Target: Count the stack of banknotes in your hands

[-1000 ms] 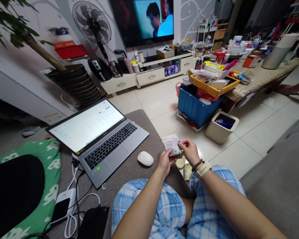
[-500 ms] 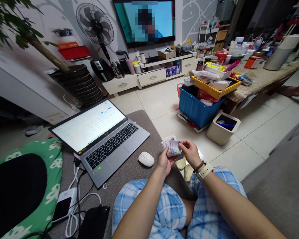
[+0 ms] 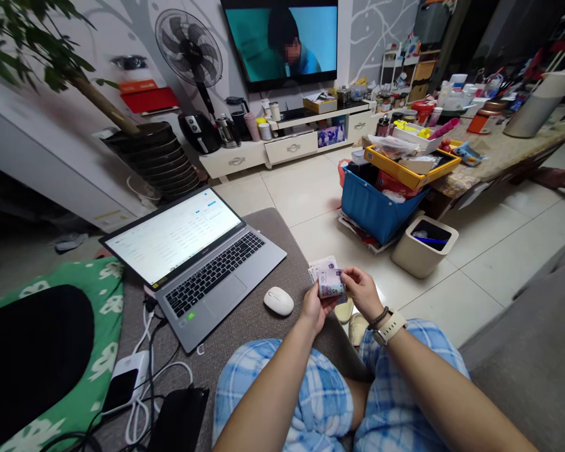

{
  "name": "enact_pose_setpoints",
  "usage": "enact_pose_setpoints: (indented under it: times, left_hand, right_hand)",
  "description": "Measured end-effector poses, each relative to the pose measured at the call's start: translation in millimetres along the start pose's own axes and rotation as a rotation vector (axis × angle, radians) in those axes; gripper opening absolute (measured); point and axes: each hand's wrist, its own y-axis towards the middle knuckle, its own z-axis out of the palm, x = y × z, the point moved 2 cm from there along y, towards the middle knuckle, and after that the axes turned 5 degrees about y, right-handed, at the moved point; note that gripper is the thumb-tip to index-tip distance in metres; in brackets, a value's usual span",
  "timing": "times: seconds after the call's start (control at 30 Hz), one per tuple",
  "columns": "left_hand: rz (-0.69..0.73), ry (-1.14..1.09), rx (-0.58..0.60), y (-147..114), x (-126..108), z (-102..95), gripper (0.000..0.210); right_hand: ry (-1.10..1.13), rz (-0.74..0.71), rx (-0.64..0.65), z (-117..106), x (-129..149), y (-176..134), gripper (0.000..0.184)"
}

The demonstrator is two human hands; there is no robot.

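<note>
A small stack of banknotes [image 3: 329, 281], pale purple with a "5" showing on the top one, is held above my lap. My left hand [image 3: 314, 307] is closed around the lower left part of the stack, thumb on top. The fingers of my right hand [image 3: 361, 290] pinch the right edge of the top note; a watch and a dark bracelet are on that wrist. To the left of my hands a white mouse [image 3: 279, 301] lies on the grey-brown cushioned seat, beside an open laptop [image 3: 226, 282] with a lit screen.
Cables, a white power bank [image 3: 126, 376] and a black pouch [image 3: 181, 417] lie at lower left, near a green patterned cloth [image 3: 108, 320]. Pale slippers [image 3: 356, 328] are on the floor below my hands. Beyond stand a waste bin [image 3: 424, 248], a blue box [image 3: 374, 204] and a cluttered table [image 3: 503, 147].
The view has shifted slightly, so everything sits a little further right. My hands keep the banknotes between them, with the top note lying a bit flatter.
</note>
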Motion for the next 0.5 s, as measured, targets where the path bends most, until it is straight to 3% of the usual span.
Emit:
enact_pose_setpoints:
  times: [0.27,0.37,0.43,0.5]
  left_hand:
    - [0.004,-0.011,0.007,3.5,1.6,-2.2,0.035]
    - [0.006,-0.081,0.089,6.2,2.9,-0.6,0.035]
    - [0.015,-0.147,0.155,7.6,3.3,0.6,0.037]
    - [0.022,-0.17,0.179,8.6,3.7,0.5,0.039]
  right_hand:
    - [-0.031,0.025,0.015,2.1,-4.2,-1.6,0.033]
    - [-0.061,-0.006,0.048,4.5,18.4,-7.2,0.035]
    - [-0.072,-0.159,0.005,0.9,52.3,-13.5,0.03]
    - [-0.083,-0.429,-0.069,-7.2,93.3,-22.1,0.025]
